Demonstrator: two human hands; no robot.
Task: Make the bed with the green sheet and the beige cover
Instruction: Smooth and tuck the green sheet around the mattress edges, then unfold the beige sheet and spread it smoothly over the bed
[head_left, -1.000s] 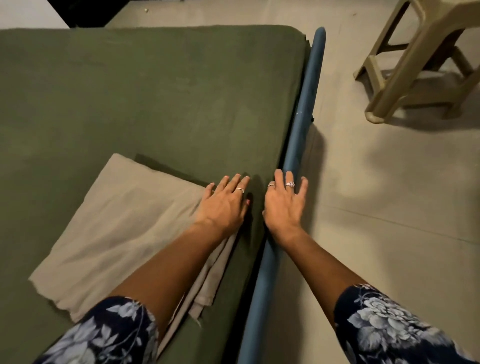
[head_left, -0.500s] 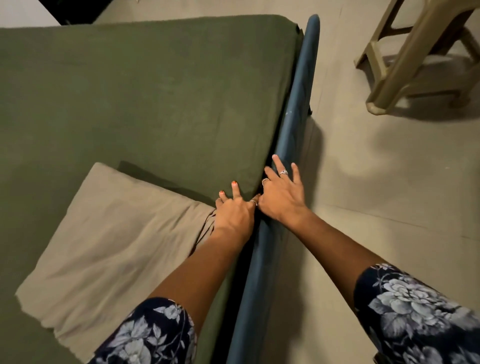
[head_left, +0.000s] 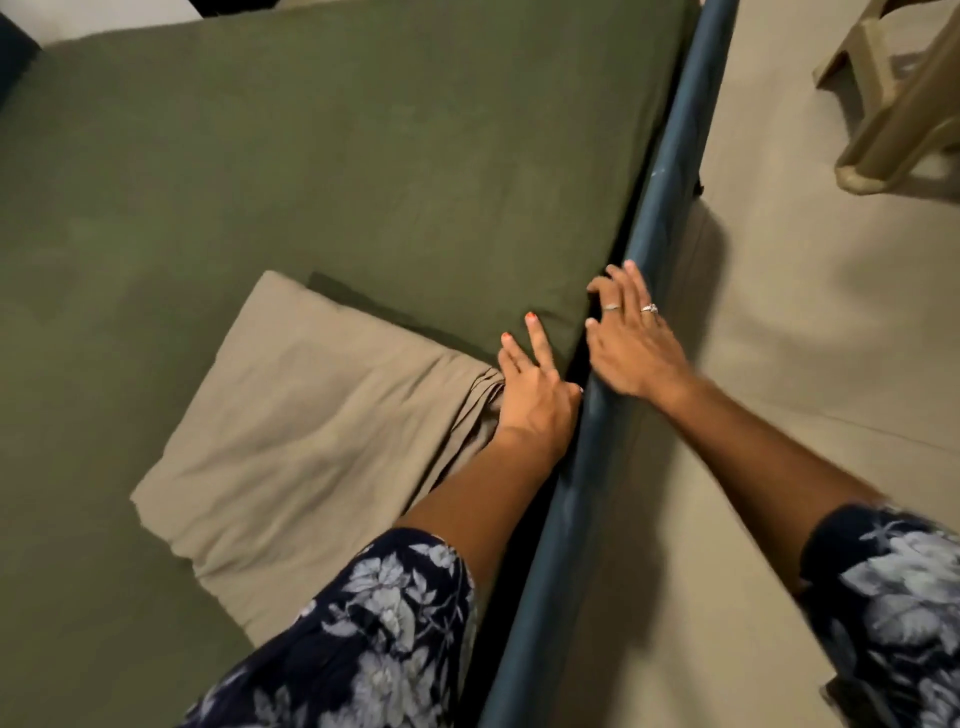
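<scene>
On the bed the green sheet (head_left: 363, 156) lies spread and both hands, the left hand (head_left: 535, 395) and right hand (head_left: 631, 348), press its edge with straight fingers, holding nothing, while the beige cover (head_left: 311, 436) waits folded, not yet spread.

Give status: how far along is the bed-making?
Done: green sheet lies smooth across the mattress. In hand: left hand presses the sheet's edge by the blue bed rail, with the right hand over the rail, apparently tucking. Left: the beige cover is folded on the bed, not yet spread.
</scene>
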